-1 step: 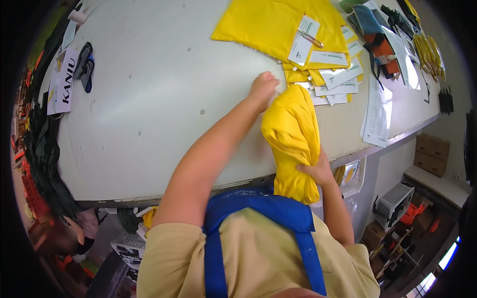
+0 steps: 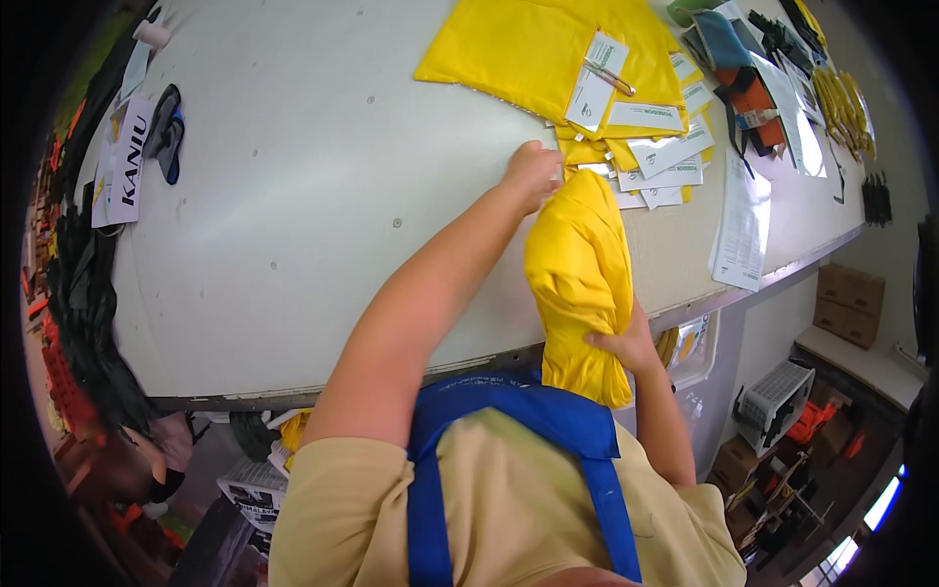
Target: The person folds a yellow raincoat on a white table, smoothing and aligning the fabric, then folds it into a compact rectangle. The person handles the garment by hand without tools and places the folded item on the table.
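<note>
A bunched yellow cloth bundle (image 2: 579, 254) stretches from the tabletop down over the table's near edge to my apron. My right hand (image 2: 626, 344) grips its lower right side, thumb showing on the folds. Beside the bundle's upper end is my left hand (image 2: 532, 178), its fingers closed; what they hold, if anything, is hidden. Just beyond lie flat yellow pieces (image 2: 509, 54) with several white printed cards (image 2: 648, 119) on and around them. A metal pin-like clip (image 2: 608, 76) rests across one card.
The white table (image 2: 293, 196) carries a white box (image 2: 121, 161) and dark folded item (image 2: 168, 132) at left. Printed sheets (image 2: 743, 225), an orange item (image 2: 758, 103) and yellow bundles (image 2: 841, 112) lie right. Dark cloth (image 2: 83, 293) hangs at the left edge; a person (image 2: 156, 455) is lower left.
My left hand has moved slightly right, closer to the bundle's upper end. The upper part of the bundle has shifted a little to the right; my right hand keeps its grip.
</note>
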Motion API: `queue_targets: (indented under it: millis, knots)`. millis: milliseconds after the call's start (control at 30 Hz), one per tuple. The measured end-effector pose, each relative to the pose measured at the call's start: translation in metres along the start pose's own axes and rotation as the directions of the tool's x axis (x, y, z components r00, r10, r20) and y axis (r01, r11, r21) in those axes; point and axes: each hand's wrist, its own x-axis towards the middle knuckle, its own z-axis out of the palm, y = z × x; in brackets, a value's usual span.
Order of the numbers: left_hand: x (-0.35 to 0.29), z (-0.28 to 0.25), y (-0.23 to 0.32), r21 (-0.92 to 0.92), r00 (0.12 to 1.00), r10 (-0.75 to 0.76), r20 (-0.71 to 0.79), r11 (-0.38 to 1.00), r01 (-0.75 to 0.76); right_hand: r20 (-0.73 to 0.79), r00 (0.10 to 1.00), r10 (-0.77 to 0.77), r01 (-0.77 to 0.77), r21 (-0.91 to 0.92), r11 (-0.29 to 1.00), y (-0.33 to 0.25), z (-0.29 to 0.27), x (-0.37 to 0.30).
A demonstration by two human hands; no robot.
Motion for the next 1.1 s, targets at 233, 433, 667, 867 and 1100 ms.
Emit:
queue_targets:
  millis: [233, 433, 667, 867, 1100]
  knots:
    - [0.025, 0.052, -0.015, -0.009, 0.997, 0.073, 0.038, 0.997, -0.072, -0.056, 0.998, -0.001, 0.012, 0.195, 0.981, 0.008, -0.015, -0.026]
    - [-0.09, -0.07, -0.006, -0.037, 0.983, 0.181, 0.023, 0.983, -0.18, -0.179, 0.983, 0.042, 0.013, 0.293, 0.956, 0.003, -0.041, -0.041]
    - [-0.267, -0.16, -0.089, -0.207, 0.938, -0.005, -0.345, 0.976, -0.071, -0.075, 0.996, -0.053, 0.049, -0.062, 0.997, -0.04, -0.021, -0.017]
    - [-0.297, -0.183, -0.135, 0.077, 0.935, 0.049, -0.35, 0.997, -0.024, 0.124, 0.992, -0.031, 0.096, -0.566, 0.819, -0.04, 0.055, 0.012]
    - [-0.303, -0.177, -0.094, 0.966, 0.563, 0.787, 0.253, -0.172, -0.193, 0.071, 0.995, -0.071, 0.097, -0.496, 0.863, -0.007, 0.062, 0.019]
